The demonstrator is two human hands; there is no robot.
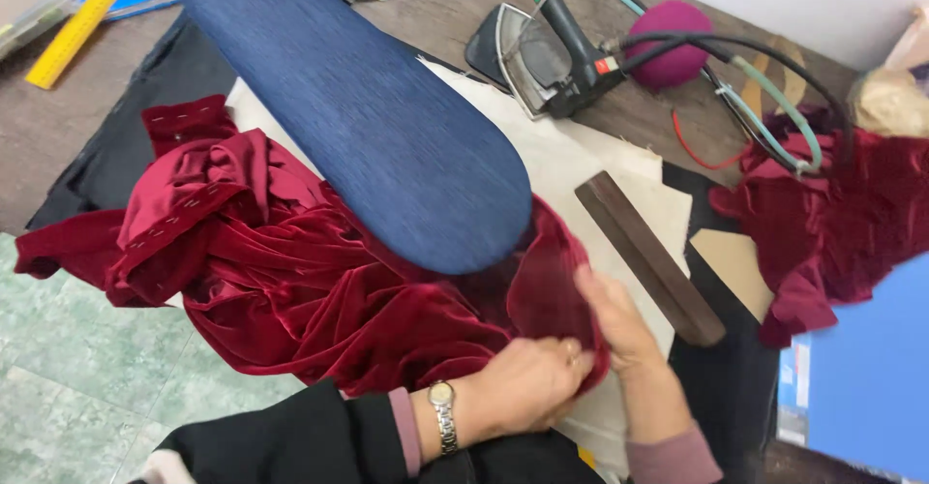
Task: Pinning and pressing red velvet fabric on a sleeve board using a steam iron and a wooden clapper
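Where the near end of the long, rounded dark-blue padded pressing board [368,106] overhangs the worktable [58,145], the deep red velvet garment [290,271] lies heaped in folds beneath and around it, spilling toward the table's near edge. Both hands meet at the garment's right-hand margin. The left hand [527,382], with a metal wristwatch [442,408] on its wrist, curls closed over a fold of the cloth; the right hand [614,319] is narrowed, fingers pinching the same edge just beside it.

The velvet looks soft, limp and fairly light, with a slippery nap, so I judge it will slide and sag unless gripped at a seam or hem with 2 hands, as here. Rows of pale basting stitches [174,203] mark firmer spots on the far left part.

Toward the table's far edge rest a grey steam iron [542,58] and a magenta round pad [668,44]; a dark wooden block [648,257] lies on cream cloth [581,169].
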